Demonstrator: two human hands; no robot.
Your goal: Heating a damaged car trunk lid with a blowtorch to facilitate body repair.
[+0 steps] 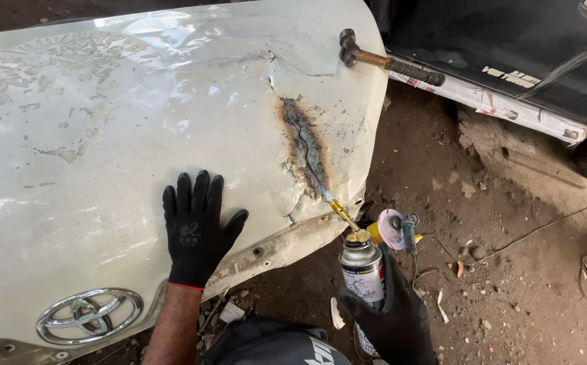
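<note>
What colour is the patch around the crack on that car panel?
Scorched brown-black around a grey crack, on the cream-white panel; seen in the head view.

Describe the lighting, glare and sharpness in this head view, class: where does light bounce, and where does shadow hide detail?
Head view: daylight glares in white streaks on the cream car panel; the scorched crack and torch canister are sharp; the black-gloved right hand and the dark vehicle lose detail in shadow; the left hand lies evenly lit.
</note>
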